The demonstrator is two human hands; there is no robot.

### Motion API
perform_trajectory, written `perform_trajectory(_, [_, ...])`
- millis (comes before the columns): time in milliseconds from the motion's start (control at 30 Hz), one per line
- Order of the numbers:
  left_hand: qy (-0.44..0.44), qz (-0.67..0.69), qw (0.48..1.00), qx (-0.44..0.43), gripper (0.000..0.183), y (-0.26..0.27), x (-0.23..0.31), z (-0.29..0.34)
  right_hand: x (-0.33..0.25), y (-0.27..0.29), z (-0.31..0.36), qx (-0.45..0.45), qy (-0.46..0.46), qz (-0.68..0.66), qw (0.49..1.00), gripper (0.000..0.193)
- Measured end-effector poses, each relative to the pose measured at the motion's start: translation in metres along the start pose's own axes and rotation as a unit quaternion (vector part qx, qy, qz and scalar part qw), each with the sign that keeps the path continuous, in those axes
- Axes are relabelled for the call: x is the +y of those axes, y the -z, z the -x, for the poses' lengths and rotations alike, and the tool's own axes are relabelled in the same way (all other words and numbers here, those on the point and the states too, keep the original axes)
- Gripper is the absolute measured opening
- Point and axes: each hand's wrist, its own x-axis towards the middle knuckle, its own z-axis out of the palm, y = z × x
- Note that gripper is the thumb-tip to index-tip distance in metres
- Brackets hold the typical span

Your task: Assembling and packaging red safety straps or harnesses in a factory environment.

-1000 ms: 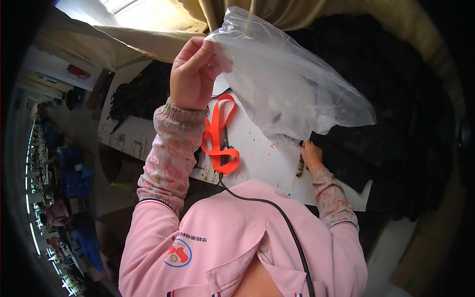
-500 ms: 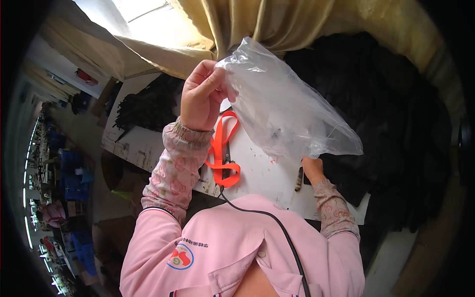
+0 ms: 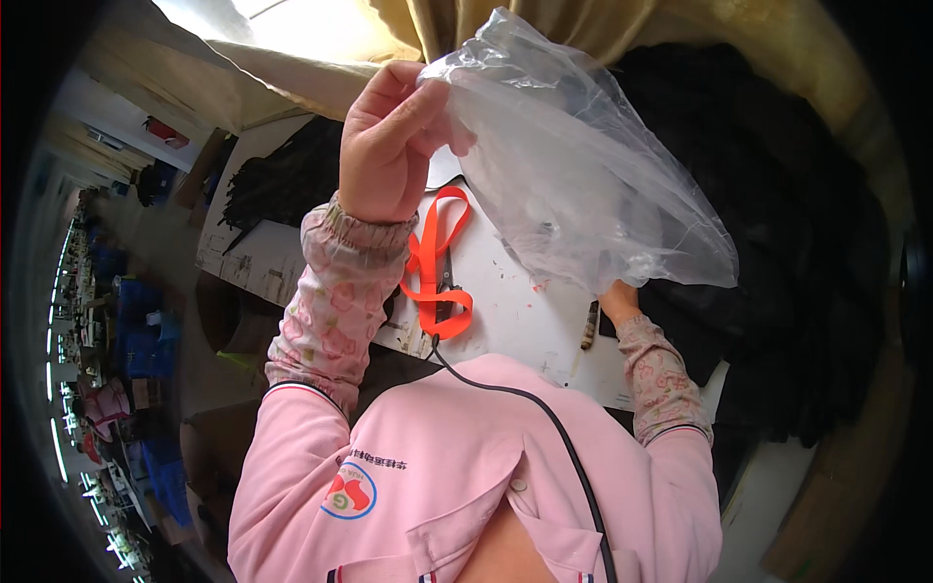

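A clear plastic bag (image 3: 583,165) is stretched out in front of me above the white table. My left hand (image 3: 389,141), raised high, pinches its upper left corner between thumb and fingers. Lower down on the right, my right hand (image 3: 619,299) is at the bag's bottom edge, its fingers mostly hidden behind the crumpled plastic. The bag looks filmy, with folds along its right side. Patterned pink sleeve covers are on both my forearms. An orange strap (image 3: 432,272) lies looped on the table below the bag, close to my left forearm.
A big heap of black fabric (image 3: 777,243) fills the right side. More black pieces (image 3: 282,180) lie on the white table (image 3: 525,321) at the far left. A dark rod-like tool (image 3: 590,325) lies near my right hand. Beige curtains (image 3: 321,73) hang behind; a black cable (image 3: 525,394) crosses my chest.
Both hands and the bag have moved farther up in the view. The left hand has risen most, and the bag appears spread a little wider.
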Motion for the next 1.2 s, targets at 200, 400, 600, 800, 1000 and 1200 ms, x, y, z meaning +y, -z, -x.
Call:
perform_trajectory(200, [0.002, -0.003, 1.000, 0.019, 0.007, 0.008, -0.002, -0.002, -0.020, 0.007, -0.001, -0.088, -0.024, 0.020, 0.996, 0.049])
perform_trajectory(400, [0.004, -0.009, 1.000, 0.018, 0.009, 0.012, -0.003, -0.003, -0.019, 0.000, -0.016, -0.041, 0.023, -0.131, 0.990, 0.044])
perform_trajectory(600, [-0.010, -0.007, 0.999, 0.030, 0.010, 0.012, -0.001, -0.006, 0.012, 0.038, 0.004, -0.136, 0.075, -0.031, 0.987, 0.034])
perform_trajectory(800, [-0.006, 0.011, 1.000, 0.016, 0.005, 0.007, -0.001, -0.006, 0.047, 0.185, 0.000, 0.009, -0.109, -0.326, 0.939, 0.021])
perform_trajectory(1000, [-0.001, 0.018, 0.999, -0.042, 0.005, -0.006, -0.003, -0.009, -0.044, 0.363, -0.005, 0.135, 0.016, -0.562, 0.816, 0.024])
perform_trajectory(1200, [-0.006, -0.002, 0.998, -0.070, 0.007, -0.025, -0.006, -0.012, -0.141, 0.403, -0.026, -0.076, 0.086, -0.464, 0.879, 0.016])
